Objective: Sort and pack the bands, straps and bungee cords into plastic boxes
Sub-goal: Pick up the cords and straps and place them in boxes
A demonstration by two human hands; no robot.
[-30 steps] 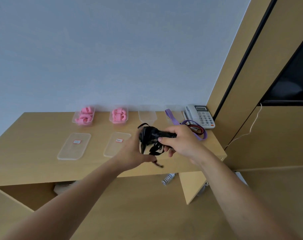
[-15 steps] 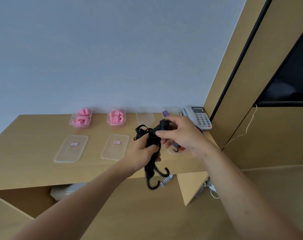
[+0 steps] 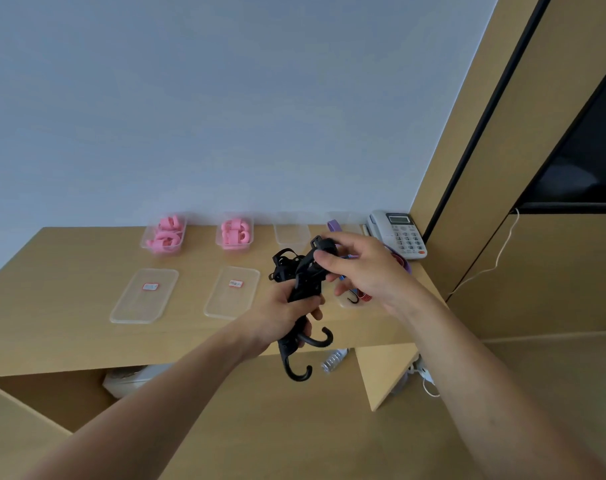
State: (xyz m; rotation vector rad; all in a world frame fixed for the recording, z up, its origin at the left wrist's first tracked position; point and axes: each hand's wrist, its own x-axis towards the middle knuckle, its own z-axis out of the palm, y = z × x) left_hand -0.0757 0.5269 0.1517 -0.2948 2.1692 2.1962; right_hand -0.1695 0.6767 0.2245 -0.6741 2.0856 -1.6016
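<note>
My left hand (image 3: 283, 315) grips the black bungee cords (image 3: 303, 282) mid-bundle, right hand (image 3: 358, 268) pinching the top; light, floppy, hooks likely to snag.

1. The bungee cord (image 3: 303, 282), with its two hooks, is coloured black throughout.
2. Pink bands (image 3: 165, 233) are seen in one clear plastic box (image 3: 145, 243), and more pink bands (image 3: 235, 234) in a second clear box (image 3: 219, 243).
3. Two clear lids (image 3: 144, 299) are each marked with a small white label edged in red.
4. A purple strap (image 3: 334, 225) is seen.
5. The telephone (image 3: 396, 233) is white-grey with one red button.
6. The desk (image 3: 52, 306) is tan; the wall (image 3: 225, 98) is pale blue-grey.
</note>
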